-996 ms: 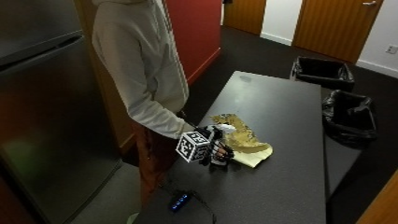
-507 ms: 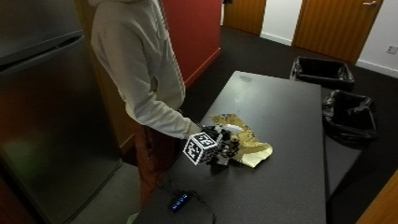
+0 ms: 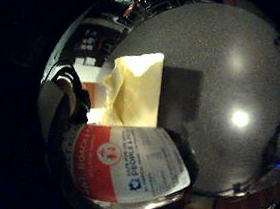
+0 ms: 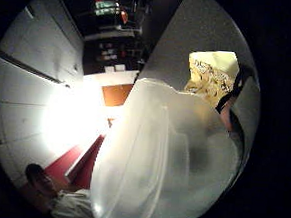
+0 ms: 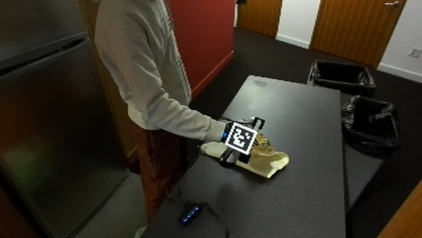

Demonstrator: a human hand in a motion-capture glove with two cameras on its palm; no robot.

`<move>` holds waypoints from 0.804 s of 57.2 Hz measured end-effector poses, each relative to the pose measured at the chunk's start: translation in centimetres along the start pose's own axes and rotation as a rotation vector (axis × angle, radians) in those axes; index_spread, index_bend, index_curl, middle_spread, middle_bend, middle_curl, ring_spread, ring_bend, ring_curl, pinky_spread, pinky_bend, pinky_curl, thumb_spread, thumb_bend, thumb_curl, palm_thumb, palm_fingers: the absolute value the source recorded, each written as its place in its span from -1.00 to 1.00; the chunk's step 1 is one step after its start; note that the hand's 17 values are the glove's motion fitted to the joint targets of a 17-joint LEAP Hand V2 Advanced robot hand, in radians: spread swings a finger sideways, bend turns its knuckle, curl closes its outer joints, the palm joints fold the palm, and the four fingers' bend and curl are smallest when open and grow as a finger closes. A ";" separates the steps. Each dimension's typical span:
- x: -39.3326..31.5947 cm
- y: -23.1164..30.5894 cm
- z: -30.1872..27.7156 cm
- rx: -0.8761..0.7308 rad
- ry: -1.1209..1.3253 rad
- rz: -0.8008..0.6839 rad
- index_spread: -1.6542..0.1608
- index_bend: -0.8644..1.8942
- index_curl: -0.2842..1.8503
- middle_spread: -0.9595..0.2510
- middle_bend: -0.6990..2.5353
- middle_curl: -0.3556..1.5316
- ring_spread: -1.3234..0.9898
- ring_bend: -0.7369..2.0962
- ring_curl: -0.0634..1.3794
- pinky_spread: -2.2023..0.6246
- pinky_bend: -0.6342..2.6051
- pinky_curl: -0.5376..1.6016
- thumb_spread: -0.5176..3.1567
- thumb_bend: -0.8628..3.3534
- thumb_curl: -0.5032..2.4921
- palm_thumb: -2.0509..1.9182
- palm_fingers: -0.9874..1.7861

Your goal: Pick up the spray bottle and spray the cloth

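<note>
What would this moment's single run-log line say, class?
right hand: grips spray bottle | bottle: off table, above yellow cloth | cloth: flat on table | spray: none visible

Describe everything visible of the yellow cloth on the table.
The yellow cloth is a soft, crumpled, partly folded rag with dark printed or stained markings, seen best in the thumb side view. It lies flat on the dark speckled table near the person's edge. The black-gloved right hand, holding the translucent white spray bottle with a red and white label, is over its near end; contact cannot be told.
</note>
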State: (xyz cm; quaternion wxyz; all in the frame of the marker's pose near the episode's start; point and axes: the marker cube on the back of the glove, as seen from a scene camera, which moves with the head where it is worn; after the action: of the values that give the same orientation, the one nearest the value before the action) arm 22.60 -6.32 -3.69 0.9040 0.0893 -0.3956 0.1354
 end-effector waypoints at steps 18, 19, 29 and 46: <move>-6.4 1.3 -0.7 -0.044 0.480 0.005 0.65 -0.08 -0.23 0.36 -0.23 -0.10 -0.03 -0.07 -0.29 0.43 -0.42 -0.15 -0.60 -0.61 -0.19 0.51 0.71; -6.7 1.5 -0.9 -0.042 0.513 0.002 0.65 -0.08 -0.23 0.35 -0.23 -0.10 -0.03 -0.07 -0.28 0.43 -0.42 -0.15 -0.59 -0.61 -0.19 0.51 0.71; -10.3 3.2 -1.3 -0.025 0.780 -0.028 0.63 -0.10 -0.24 0.33 -0.24 -0.11 -0.02 -0.05 -0.29 0.42 -0.41 -0.15 -0.56 -0.60 -0.17 0.51 0.70; -11.7 4.3 0.2 -0.213 1.238 0.099 0.62 -0.10 -0.23 0.33 -0.25 -0.11 -0.02 -0.05 -0.30 0.42 -0.40 -0.14 -0.54 -0.60 -0.15 0.51 0.71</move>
State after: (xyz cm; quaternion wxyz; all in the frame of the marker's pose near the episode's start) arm 13.55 -4.36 -11.97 0.9620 -0.1146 0.1860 0.1636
